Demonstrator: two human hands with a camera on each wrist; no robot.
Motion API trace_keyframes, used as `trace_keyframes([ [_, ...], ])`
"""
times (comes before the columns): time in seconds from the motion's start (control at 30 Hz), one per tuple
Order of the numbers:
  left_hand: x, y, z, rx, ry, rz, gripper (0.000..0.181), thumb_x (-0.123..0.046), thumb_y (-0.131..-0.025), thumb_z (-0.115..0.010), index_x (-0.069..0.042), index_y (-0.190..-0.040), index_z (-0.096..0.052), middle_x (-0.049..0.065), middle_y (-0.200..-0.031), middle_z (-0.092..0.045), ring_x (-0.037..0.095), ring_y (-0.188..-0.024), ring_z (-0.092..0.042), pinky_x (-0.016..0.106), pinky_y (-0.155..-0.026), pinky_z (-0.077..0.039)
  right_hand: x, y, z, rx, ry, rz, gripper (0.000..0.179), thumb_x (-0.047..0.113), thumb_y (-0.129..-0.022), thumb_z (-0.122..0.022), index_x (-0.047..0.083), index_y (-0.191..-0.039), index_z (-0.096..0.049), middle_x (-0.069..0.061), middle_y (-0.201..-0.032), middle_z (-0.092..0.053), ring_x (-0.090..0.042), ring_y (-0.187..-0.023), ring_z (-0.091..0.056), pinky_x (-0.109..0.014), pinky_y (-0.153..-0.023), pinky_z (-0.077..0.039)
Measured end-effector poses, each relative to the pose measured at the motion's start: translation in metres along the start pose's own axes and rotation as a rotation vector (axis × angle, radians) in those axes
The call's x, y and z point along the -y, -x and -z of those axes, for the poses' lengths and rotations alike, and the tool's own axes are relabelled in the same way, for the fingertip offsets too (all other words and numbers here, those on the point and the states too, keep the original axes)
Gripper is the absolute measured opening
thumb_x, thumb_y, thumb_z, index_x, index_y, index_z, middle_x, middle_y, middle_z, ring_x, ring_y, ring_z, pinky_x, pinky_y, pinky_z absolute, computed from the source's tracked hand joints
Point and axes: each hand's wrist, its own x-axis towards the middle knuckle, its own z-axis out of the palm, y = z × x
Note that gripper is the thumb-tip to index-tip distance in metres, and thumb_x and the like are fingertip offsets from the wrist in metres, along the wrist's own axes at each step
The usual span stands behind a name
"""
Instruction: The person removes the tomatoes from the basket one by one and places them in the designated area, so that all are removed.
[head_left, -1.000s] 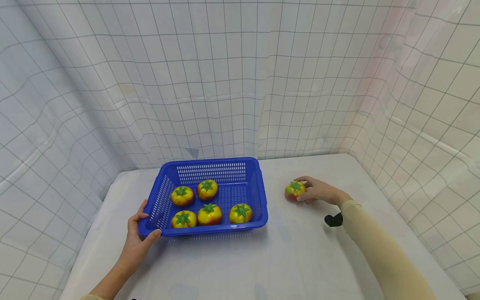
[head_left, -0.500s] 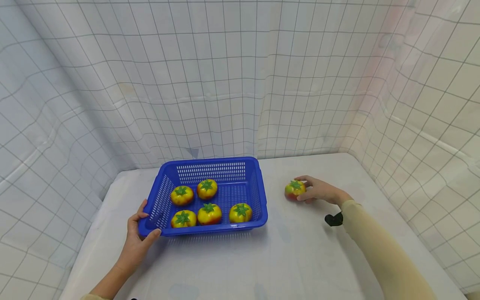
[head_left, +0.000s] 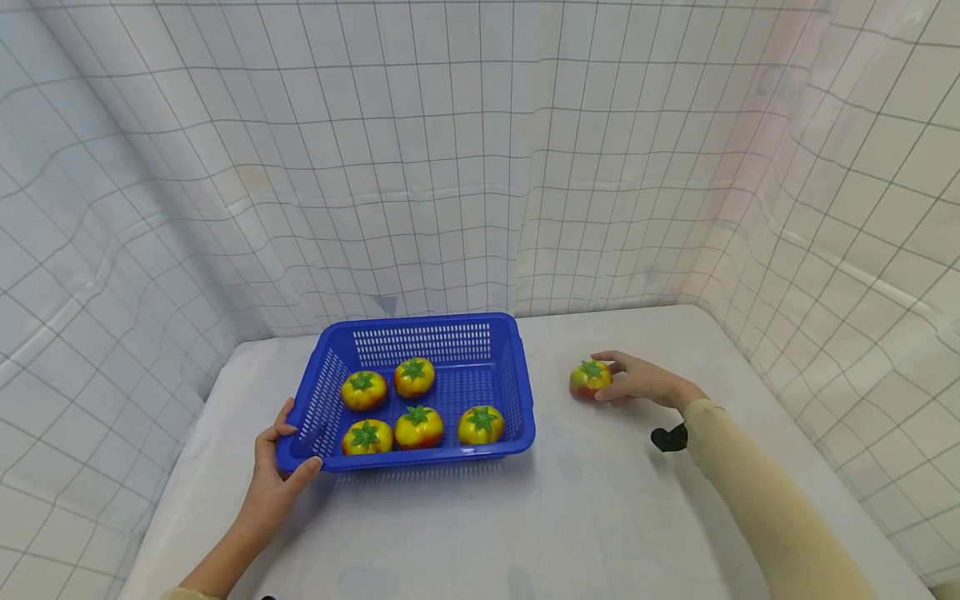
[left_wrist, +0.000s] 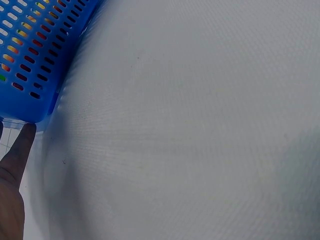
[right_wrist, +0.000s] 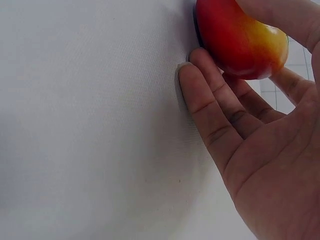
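In the head view my left hand (head_left: pixel 273 483) grips the near left corner of a blue plastic basket (head_left: pixel 517 375), thumb on the front rim and fingers along the left side. Inside lie several glossy yellow-red tomatoes (head_left: pixel 418 427) with green star-shaped tops. To the basket's right, my right hand (head_left: pixel 637 382) holds a single tomato (head_left: pixel 588 381) low on the table, thumb on its near side and a finger over its far side. The right wrist view shows this tomato's red flank (right_wrist: pixel 230 35) between the thumb and fingers.
A white cloth covers the table (head_left: pixel 600 517). White gridded sheets (head_left: pixel 420 167) hang behind it and at both sides. A small black heart-shaped piece (head_left: pixel 669 438) shows by the right sleeve.
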Motion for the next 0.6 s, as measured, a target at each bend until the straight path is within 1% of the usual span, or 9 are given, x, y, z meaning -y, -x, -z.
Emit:
trace_keyframes([
  [0.1, 0.000, 0.000, 0.000, -0.001, 0.001, 0.004, 0.052, -0.001, -0.102, -0.056, -0.018, -0.135, -0.020, -0.004, -0.172, 0.001, 0.040, -0.153, -0.006, 0.005, -0.094, -0.038, 0.000, 0.003, 0.001, 0.003, 0.022, -0.005, 0.086, 0.028, -0.089, -0.080, 0.018, -0.159, -0.031, -0.023, -0.153, -0.037, -0.026, -0.110, -0.065, -0.043, -0.100, -0.051],
  [0.23, -0.001, 0.000, 0.001, 0.001, -0.007, 0.016, 0.052, -0.003, -0.102, -0.056, -0.019, -0.135, -0.020, -0.006, -0.172, 0.001, 0.041, -0.153, -0.005, 0.004, -0.094, -0.038, 0.000, 0.007, 0.004, 0.003, 0.051, -0.013, 0.087, 0.032, -0.089, -0.079, 0.020, -0.160, -0.029, -0.022, -0.155, -0.037, -0.025, -0.108, -0.067, -0.051, -0.108, -0.042],
  [0.33, -0.001, -0.001, 0.001, 0.003, -0.012, 0.023, 0.052, -0.004, -0.103, -0.056, -0.019, -0.136, -0.019, -0.006, -0.172, 0.001, 0.042, -0.153, -0.005, 0.004, -0.094, -0.037, 0.000, 0.010, 0.006, 0.004, 0.057, -0.021, 0.088, 0.034, -0.089, -0.079, 0.021, -0.160, -0.029, -0.022, -0.155, -0.037, -0.025, -0.107, -0.067, -0.055, -0.111, -0.038],
  [0.43, -0.001, -0.001, 0.001, 0.004, -0.015, 0.026, 0.052, -0.004, -0.103, -0.057, -0.018, -0.136, -0.019, -0.006, -0.172, 0.002, 0.042, -0.153, -0.005, 0.004, -0.094, -0.037, 0.000, 0.014, 0.007, 0.011, 0.054, -0.023, 0.087, 0.034, -0.089, -0.078, 0.022, -0.160, -0.028, -0.021, -0.155, -0.038, -0.026, -0.106, -0.067, -0.055, -0.110, -0.038],
  [0.6, -0.001, -0.001, 0.001, 0.004, -0.014, 0.019, 0.052, -0.004, -0.103, -0.056, -0.019, -0.136, -0.019, -0.006, -0.172, 0.001, 0.040, -0.154, -0.005, 0.004, -0.094, -0.037, -0.002, 0.020, 0.011, 0.024, 0.036, -0.024, 0.087, 0.034, -0.091, -0.076, 0.019, -0.161, -0.027, -0.020, -0.156, -0.038, -0.026, -0.110, -0.066, -0.048, -0.106, -0.045],
])
